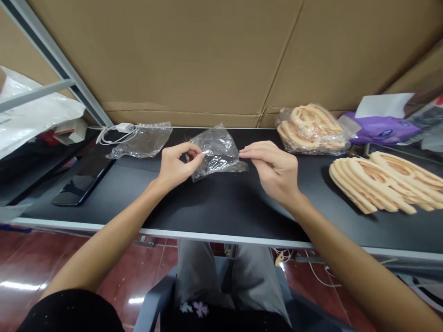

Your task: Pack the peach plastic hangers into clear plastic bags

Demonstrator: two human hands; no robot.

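A clear plastic bag point(219, 150) is stretched between my two hands just above the black table. My left hand point(178, 163) pinches its left side between thumb and forefinger. At the bag's right edge, my right hand point(273, 168) has its fingertips pressed together on the plastic. No solid contents show in the bag. Further left lies another flat clear plastic bag point(145, 139). To the right of my right hand sits a stack of pale wooden cut-out pieces point(374, 180), with a wrapped bundle of similar pieces point(309, 127) behind it.
A dark phone point(81, 182) lies on the black table point(221, 207) at the left, near a white charger with cable point(121, 131). A purple tissue pack point(382, 129) stands at the back right. Brown cardboard point(194, 55) walls the rear; a metal frame post point(65, 69) rises at left.
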